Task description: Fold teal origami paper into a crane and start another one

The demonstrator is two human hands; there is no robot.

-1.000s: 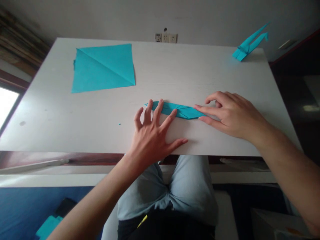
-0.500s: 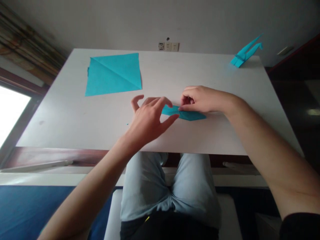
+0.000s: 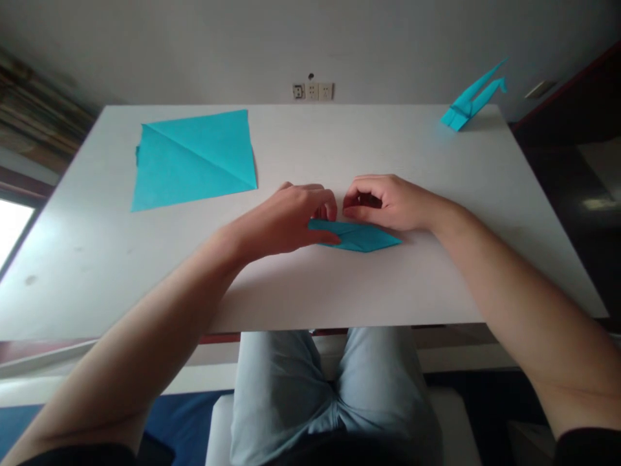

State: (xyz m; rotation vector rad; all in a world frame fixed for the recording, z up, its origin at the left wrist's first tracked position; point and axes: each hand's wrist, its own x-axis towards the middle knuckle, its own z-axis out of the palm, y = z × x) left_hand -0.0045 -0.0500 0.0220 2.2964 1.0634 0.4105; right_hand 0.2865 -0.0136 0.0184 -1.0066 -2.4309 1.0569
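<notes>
the left hand (image 3: pixel 286 217) lies with its thumb on a folded teal paper (image 3: pixel 361 237) mid-frame on a white table (image 3: pixel 412 288); the curled right hand (image 3: pixel 385 204) sits just above it. a creased teal sheet (image 3: pixel 194 158) lies upper left, an origami crane (image 3: pixel 468 107) upper right.

You have two bare hands in view, your left hand (image 3: pixel 286 220) and your right hand (image 3: pixel 388 202), above one white rectangular table (image 3: pixel 417 285). On it lie three pieces of teal paper (same colour, all three): one flat square sheet (image 3: pixel 194 158) far left, one narrow folded piece (image 3: pixel 359 236) near the middle, and one long-necked folded paper figure (image 3: pixel 458 115) far right. Beyond stand three white wall socket plates (image 3: pixel 312 91).
</notes>
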